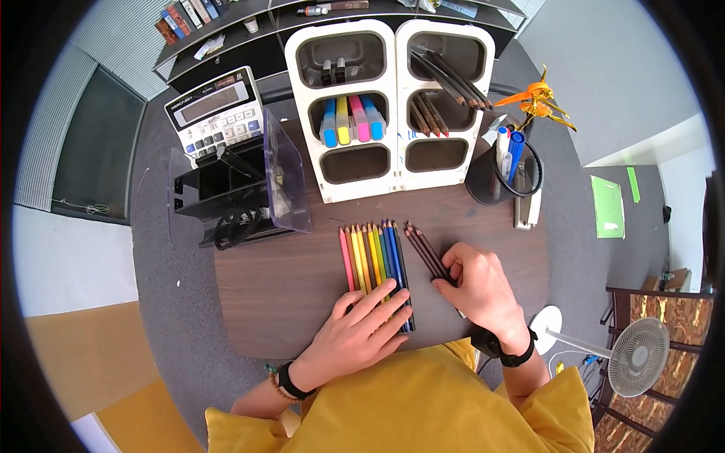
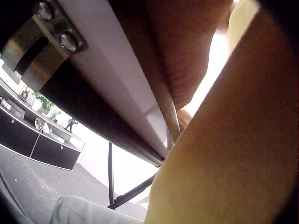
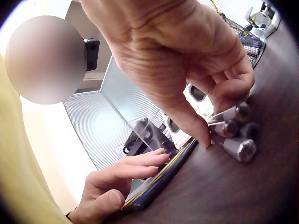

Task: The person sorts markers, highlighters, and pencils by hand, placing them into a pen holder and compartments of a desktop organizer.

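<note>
A row of colored pencils [image 1: 370,257] lies side by side on the table, running from pink through yellow and green to blue and black. My left hand [image 1: 362,336] rests across the lower part of this row with its fingers extended, hiding the pencils' lower ends. Just right of the row, my right hand [image 1: 483,283] pinches a few dark brown pencils [image 1: 424,253] between thumb and fingers. Their points face away from me, slanting left. Seen from the right wrist, the blunt ends of these dark pencils [image 3: 240,149] stick out below the thumb, low over the table.
A white organizer [image 1: 396,113] with highlighters [image 1: 352,121] and more dark pencils [image 1: 445,75] stands at the back. A mesh pen cup [image 1: 491,185] and a stapler [image 1: 527,211] are at the right. On the left are a calculator [image 1: 219,113] and a clear-sided black holder [image 1: 291,177].
</note>
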The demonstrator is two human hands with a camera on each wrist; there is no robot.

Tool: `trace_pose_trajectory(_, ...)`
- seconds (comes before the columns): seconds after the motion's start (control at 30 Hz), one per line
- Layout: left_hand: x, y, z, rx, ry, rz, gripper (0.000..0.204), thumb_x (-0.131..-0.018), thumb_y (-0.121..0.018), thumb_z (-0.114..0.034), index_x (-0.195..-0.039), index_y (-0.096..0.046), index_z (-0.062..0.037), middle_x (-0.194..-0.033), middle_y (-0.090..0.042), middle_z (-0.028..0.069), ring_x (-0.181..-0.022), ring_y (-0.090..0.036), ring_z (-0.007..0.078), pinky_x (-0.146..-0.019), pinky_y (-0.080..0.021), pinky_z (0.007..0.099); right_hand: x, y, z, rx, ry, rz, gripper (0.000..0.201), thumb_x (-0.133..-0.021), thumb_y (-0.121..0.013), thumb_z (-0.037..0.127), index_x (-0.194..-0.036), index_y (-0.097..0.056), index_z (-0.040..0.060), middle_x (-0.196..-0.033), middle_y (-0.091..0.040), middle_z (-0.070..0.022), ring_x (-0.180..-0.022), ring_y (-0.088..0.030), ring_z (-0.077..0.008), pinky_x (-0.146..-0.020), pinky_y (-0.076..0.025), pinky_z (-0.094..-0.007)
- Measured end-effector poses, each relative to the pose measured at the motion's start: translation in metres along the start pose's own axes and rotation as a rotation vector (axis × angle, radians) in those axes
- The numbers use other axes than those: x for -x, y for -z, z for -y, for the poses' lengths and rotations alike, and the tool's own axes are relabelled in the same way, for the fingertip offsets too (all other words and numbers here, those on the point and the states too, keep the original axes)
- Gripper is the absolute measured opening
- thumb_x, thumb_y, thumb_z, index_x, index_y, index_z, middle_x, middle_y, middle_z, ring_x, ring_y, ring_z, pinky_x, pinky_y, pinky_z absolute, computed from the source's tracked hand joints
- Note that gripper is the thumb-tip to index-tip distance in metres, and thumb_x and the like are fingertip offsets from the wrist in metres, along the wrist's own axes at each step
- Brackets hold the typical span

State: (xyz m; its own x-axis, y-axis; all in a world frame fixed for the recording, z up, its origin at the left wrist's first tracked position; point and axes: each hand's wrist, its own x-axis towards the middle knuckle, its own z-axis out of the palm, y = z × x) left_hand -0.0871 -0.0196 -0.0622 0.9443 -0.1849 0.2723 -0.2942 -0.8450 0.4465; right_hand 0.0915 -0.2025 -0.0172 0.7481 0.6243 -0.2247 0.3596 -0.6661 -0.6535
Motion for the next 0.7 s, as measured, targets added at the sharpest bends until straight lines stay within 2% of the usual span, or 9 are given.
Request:
trace_pose_trajectory(0.2,0.0002,-0.0011,0.0003,0.006,0.005,-0.007,0.041,-0.090,-0.082,-0.031,-0.125,-0.075,-0.0116,-0.148,-0.064,0.0052,-0.145,-0.053,0.0254,-0.108,-0.036,0.0440,0.0019,-0.0039,-0.0021,0.049,0.051,-0.014,0.025,-0.077,-0.084,0.003,-0.091,-0.064,-0.0031,-0.084,-0.069,-0.0224,-0.079,-0.070,-0.0434,-0.072,-0.055,-0.0488)
trace_pose_trajectory(0.27,0.0003,-0.0010,0.0001,0.006,0.008,-0.007,0.040,-0.090,-0.083,-0.031,-0.124,-0.075,-0.0115,-0.147,-0.064,0.0052,-0.145,-0.053,0.0254,-0.107,-0.036,0.0442,0.0023,-0.0076,-0.0048,0.096,0.117,-0.090,0.026,-0.075,-0.086,0.002,-0.088,-0.064,-0.0020,-0.076,-0.068,-0.0185,-0.071,-0.070,-0.0386,-0.065,-0.054,-0.0433)
trace_pose_trajectory(0.37,0.0002,-0.0008,0.0000,0.009,0.008,-0.011,0.039,-0.090,-0.083,-0.031,-0.123,-0.075,-0.0113,-0.147,-0.065,0.0053,-0.145,-0.053,0.0255,-0.107,-0.036,0.0443,0.0028,-0.0077,-0.0029,0.088,0.113,-0.088,0.025,-0.075,-0.085,0.002,-0.086,-0.063,-0.0022,-0.076,-0.068,-0.0187,-0.071,-0.069,-0.0391,-0.065,-0.054,-0.0434)
trace_pose_trajectory(0.7,-0.0002,-0.0011,0.0005,0.008,0.004,-0.024,0.038,-0.090,-0.083,-0.030,-0.121,-0.076,-0.0102,-0.145,-0.066,0.0056,-0.144,-0.054,0.0265,-0.107,-0.037,0.0433,0.0021,-0.0078,-0.0016,0.068,0.085,-0.085,0.028,-0.075,-0.084,0.001,-0.095,-0.066,-0.0028,-0.076,-0.068,-0.0183,-0.070,-0.069,-0.0376,-0.066,-0.054,-0.0430)
